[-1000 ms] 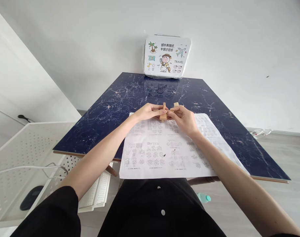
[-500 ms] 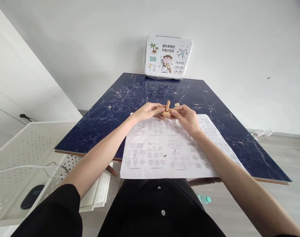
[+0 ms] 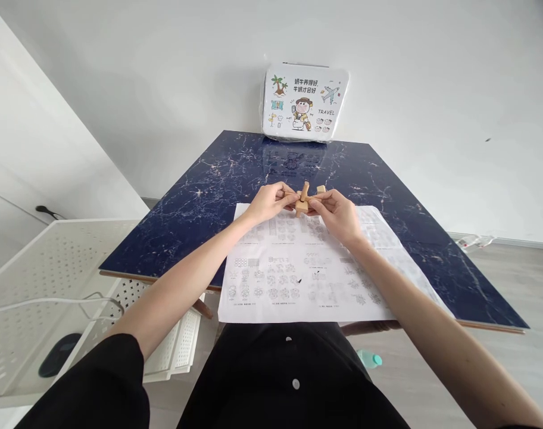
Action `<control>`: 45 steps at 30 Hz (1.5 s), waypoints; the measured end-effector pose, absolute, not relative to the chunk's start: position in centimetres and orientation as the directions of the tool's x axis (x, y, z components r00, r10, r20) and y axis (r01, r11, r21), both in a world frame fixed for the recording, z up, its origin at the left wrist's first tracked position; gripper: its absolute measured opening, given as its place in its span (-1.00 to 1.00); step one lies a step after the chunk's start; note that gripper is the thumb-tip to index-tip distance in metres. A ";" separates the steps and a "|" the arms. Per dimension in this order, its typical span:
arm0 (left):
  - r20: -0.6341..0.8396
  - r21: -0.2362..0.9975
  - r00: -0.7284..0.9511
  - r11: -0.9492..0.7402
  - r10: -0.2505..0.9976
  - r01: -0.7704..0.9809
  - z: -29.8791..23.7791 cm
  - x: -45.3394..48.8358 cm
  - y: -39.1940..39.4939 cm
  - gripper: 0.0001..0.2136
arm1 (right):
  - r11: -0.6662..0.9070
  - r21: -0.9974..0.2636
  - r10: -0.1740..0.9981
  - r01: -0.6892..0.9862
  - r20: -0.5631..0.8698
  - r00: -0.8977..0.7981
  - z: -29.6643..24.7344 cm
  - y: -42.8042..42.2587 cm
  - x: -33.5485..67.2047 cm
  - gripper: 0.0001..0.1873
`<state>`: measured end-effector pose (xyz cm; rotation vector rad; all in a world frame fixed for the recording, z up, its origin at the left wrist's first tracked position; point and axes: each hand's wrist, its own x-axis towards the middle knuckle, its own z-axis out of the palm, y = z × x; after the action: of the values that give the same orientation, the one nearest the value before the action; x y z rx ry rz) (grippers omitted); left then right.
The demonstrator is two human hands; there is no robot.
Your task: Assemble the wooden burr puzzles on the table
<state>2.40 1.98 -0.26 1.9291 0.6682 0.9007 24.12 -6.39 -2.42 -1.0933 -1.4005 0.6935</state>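
Observation:
My left hand (image 3: 271, 201) and my right hand (image 3: 338, 213) pinch a small wooden block puzzle (image 3: 302, 206) from its two sides. One of its sticks points up, and a shorter end hangs below. Fingers cover the puzzle's left and right ends. Just behind my right fingers a separate light wooden piece (image 3: 321, 189) shows, partly hidden. Beneath both hands lies a white instruction sheet (image 3: 271, 313) printed with rows of small diagrams.
The sheet rests on a dark blue marbled table (image 3: 182, 202). At the back, a white cartoon-printed case (image 3: 305, 101) leans on the wall. To the left stands a white perforated rack (image 3: 25, 286) with a cable and a dark oval object (image 3: 59, 356). A bottle (image 3: 370, 358) is on the floor.
My left hand has shifted slightly up, its fingers bending more around the puzzle's left side. The upright stick leans a little more to the right. My right hand stays nearly still.

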 end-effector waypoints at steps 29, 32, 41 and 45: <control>0.108 0.793 0.783 -0.528 0.612 0.304 2.0 0.7 3.0 -0.18 | 0.408 -0.810 0.901 0.421 0.432 -0.042 -2.0 -6.4 24.2 -0.54; 0.062 0.794 0.800 -0.515 0.596 0.322 2.2 1.2 2.2 -0.10 | 0.394 -0.793 0.907 0.464 0.418 -0.056 -1.9 -6.7 24.0 -0.58; 0.139 0.723 0.764 -0.592 0.630 0.356 2.0 1.6 1.5 -0.34 | 0.429 -0.640 0.883 0.637 0.445 -0.148 -1.7 -7.2 23.6 -0.58; 0.173 0.695 0.768 -0.629 0.616 0.348 1.9 1.5 1.6 -0.38 | 0.437 -0.625 0.879 0.647 0.449 -0.161 -1.8 -7.1 23.7 -0.60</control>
<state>1.50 1.61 1.92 2.2983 0.7159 0.5280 23.71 -7.10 -1.82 -1.2908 -1.8925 0.3685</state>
